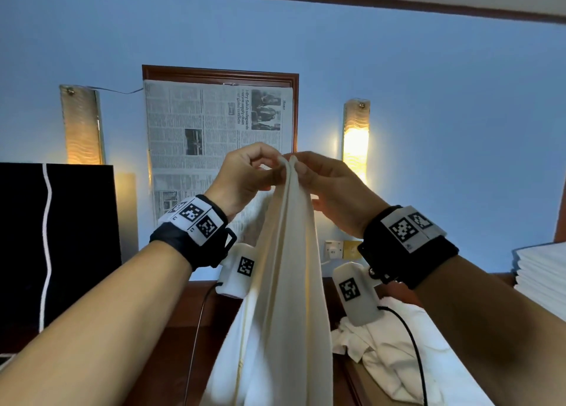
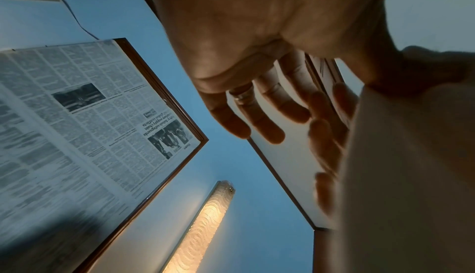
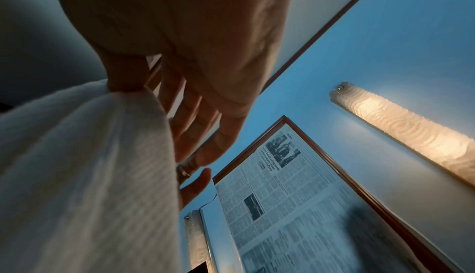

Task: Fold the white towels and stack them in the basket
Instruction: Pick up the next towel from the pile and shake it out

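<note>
I hold a white towel [image 1: 284,283] up in front of the wall, and it hangs down folded lengthwise. My left hand [image 1: 274,168] and right hand [image 1: 299,168] meet at its top, each pinching an upper corner between thumb and forefinger. In the left wrist view the towel [image 2: 411,176] fills the right side below my left thumb, with the other fingers [image 2: 257,119] spread loosely. In the right wrist view my thumb presses the gathered towel [image 3: 90,165]. No basket is in view.
A heap of loose white towels [image 1: 392,344] lies low on the right. A stack of folded white linen [image 1: 542,274] sits at the right edge. A black screen [image 1: 76,237] stands on the left. A newspaper-covered frame [image 1: 214,136] and two wall lamps [image 1: 355,142] are behind.
</note>
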`<state>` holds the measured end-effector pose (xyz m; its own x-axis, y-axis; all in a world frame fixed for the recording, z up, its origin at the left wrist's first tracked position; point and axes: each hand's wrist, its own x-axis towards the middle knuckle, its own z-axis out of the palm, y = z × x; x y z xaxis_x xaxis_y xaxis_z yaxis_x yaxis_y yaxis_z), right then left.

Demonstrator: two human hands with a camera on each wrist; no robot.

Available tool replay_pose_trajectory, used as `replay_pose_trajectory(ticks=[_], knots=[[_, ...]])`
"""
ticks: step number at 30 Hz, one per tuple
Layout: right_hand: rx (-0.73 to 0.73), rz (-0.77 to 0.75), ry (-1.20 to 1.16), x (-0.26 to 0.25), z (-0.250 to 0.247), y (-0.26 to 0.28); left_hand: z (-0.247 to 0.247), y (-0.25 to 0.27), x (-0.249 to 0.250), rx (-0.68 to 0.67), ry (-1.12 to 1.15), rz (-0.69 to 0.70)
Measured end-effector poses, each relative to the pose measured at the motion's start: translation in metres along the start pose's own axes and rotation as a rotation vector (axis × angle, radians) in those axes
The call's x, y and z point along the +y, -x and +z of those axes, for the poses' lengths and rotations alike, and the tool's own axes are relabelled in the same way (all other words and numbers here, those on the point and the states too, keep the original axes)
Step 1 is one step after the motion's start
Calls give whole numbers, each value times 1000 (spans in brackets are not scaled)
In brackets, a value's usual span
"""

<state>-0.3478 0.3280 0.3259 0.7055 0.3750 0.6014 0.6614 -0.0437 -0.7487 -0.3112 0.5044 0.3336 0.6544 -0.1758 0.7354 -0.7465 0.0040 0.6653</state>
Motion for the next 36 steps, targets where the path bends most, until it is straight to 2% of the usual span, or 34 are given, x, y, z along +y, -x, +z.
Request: replay_pose_trajectory(ticks=[4, 10, 14, 16, 19, 23, 25, 28, 32, 34, 36], knots=[[-5, 55, -26, 13, 9, -1, -10, 1, -9, -45, -72, -32], [34, 51, -76, 30, 18, -4, -18, 14, -26, -64, -141, -119], [232, 3, 166, 47, 18, -5, -11, 42, -39, -108, -22, -254], [308, -37, 287, 54, 18, -6, 2, 54, -44, -75, 100, -320], [333, -84, 385, 63, 17, -4, 15, 57, -54, -35, -33, -251], [339, -80, 467, 81, 6, 7, 17, 51, -63, -106, -270, -133], [292, -9, 411, 99, 0, 20, 21, 49, -68, -132, -316, -114], [202, 112, 333, 123, -3, 39, 27, 52, -83, -177, -334, -158], [272, 93, 352, 134, -7, 44, 37, 58, -99, -199, -394, -167], [277, 133, 215, 144, -8, 48, 45, 57, -103, -148, -399, -179], [214, 218, -9, 163, -9, 61, 46, 54, -109, -86, -415, -195]])
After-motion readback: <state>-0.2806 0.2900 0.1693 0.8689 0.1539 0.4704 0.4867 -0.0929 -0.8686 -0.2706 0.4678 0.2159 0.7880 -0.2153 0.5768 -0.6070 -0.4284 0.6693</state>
